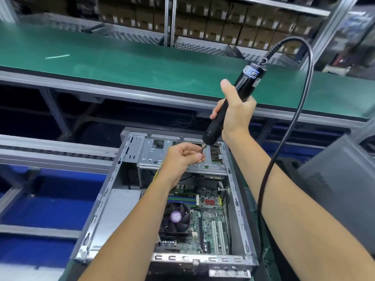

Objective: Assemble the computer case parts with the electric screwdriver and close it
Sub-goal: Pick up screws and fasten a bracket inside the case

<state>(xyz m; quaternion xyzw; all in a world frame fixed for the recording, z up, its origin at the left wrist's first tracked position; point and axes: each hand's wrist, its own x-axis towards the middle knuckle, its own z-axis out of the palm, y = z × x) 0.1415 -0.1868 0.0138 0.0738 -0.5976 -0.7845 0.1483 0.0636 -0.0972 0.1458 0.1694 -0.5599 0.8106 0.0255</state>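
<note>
Head view: glossy black cylindrical screwdriver [229, 107]

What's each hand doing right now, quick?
Left hand: fingers pinched at the electric screwdriver's bit tip; whether a screw is there is too small to tell.
Right hand: grips the electric screwdriver body.

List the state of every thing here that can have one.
computer case: open, side panel off
electric screwdriver: gripped, tilted, tip at the drive bay
right hand: grips the screwdriver
left hand: pinches at the bit tip
CPU fan: mounted; spinning cannot be told
</note>
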